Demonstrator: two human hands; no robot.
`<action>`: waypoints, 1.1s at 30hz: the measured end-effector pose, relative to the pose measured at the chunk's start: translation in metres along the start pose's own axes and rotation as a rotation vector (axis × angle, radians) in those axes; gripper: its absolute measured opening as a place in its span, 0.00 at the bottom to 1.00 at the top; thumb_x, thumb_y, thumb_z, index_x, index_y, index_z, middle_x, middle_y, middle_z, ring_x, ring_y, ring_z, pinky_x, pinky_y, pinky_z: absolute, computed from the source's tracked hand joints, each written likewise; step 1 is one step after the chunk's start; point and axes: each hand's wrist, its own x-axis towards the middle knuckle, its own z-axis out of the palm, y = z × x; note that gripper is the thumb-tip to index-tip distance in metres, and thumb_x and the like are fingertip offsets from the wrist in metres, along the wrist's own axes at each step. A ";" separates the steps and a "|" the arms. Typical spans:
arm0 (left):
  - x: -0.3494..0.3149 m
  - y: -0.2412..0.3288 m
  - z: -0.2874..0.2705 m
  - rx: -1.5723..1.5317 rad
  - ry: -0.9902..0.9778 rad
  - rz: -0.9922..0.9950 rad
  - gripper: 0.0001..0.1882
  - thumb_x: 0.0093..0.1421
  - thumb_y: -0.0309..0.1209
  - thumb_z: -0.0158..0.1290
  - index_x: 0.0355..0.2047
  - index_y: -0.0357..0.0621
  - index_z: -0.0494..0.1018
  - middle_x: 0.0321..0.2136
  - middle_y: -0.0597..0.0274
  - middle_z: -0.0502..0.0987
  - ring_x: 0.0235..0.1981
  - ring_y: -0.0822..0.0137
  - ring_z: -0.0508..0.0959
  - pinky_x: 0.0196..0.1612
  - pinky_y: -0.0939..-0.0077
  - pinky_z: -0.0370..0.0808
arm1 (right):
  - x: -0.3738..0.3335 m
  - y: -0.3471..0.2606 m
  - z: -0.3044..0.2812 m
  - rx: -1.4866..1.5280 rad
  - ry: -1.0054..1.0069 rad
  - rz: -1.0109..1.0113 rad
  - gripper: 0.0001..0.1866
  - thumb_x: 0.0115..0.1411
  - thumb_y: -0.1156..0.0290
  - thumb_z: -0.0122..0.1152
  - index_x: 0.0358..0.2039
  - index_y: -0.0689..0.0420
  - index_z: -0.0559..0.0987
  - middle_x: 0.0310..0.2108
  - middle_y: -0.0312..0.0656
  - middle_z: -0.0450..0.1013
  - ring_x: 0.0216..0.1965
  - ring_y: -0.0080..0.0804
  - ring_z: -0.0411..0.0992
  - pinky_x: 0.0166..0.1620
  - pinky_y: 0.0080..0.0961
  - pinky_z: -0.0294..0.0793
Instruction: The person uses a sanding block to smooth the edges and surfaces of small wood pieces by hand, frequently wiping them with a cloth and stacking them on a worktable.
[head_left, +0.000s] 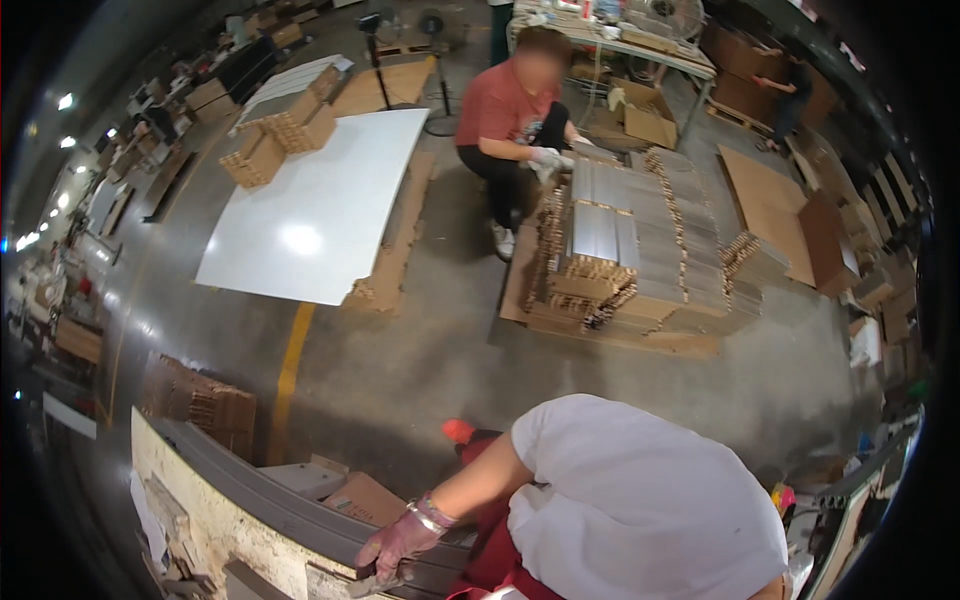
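My right hand (400,544), in a stained pinkish glove with a bracelet at the wrist, is at the lower middle. My bare right forearm comes out of a white short sleeve and crosses in front of red clothing. The fingers curl down over the near edge of a long dark grey panel (255,478), which lies along a worn cream-coloured bench or machine side (205,487). A small grey piece shows under the fingertips; its kind is unclear. My left hand is out of view.
A crouching co-worker in a red shirt (500,105) has gloved hands at a stack of grey strips (655,235). A large white board (310,215) bears cardboard bundles (290,125). Brown bundles (205,400) stand beyond the bench. Cardboard sheets (765,205) lie at right.
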 end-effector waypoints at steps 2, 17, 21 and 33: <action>-0.007 -0.004 0.001 -0.012 0.018 0.000 0.28 0.63 0.46 0.40 0.57 0.40 0.59 0.55 0.43 0.61 0.51 0.41 0.62 0.53 0.49 0.60 | -0.006 -0.003 0.007 0.009 0.008 0.043 0.20 0.56 0.70 0.57 0.50 0.56 0.69 0.32 0.32 0.69 0.32 0.19 0.70 0.33 0.21 0.73; -0.038 -0.021 0.002 -0.049 0.035 -0.005 0.30 0.63 0.46 0.39 0.60 0.41 0.55 0.59 0.44 0.58 0.53 0.40 0.61 0.54 0.49 0.60 | 0.009 0.001 0.006 -0.063 0.132 0.104 0.17 0.59 0.71 0.54 0.50 0.55 0.69 0.34 0.32 0.70 0.34 0.19 0.69 0.35 0.21 0.72; -0.045 -0.023 -0.006 -0.049 0.028 -0.016 0.31 0.63 0.46 0.39 0.61 0.41 0.54 0.60 0.44 0.57 0.53 0.40 0.61 0.54 0.50 0.59 | 0.013 0.001 0.014 -0.066 0.110 0.128 0.18 0.58 0.72 0.57 0.49 0.54 0.69 0.32 0.30 0.70 0.34 0.18 0.70 0.34 0.19 0.73; -0.009 0.027 -0.042 -0.034 -0.095 0.069 0.29 0.65 0.46 0.40 0.61 0.44 0.57 0.59 0.48 0.60 0.59 0.45 0.59 0.60 0.53 0.55 | 0.006 0.000 -0.002 0.115 0.087 0.121 0.31 0.60 0.67 0.53 0.61 0.56 0.55 0.37 0.37 0.72 0.33 0.25 0.73 0.32 0.23 0.74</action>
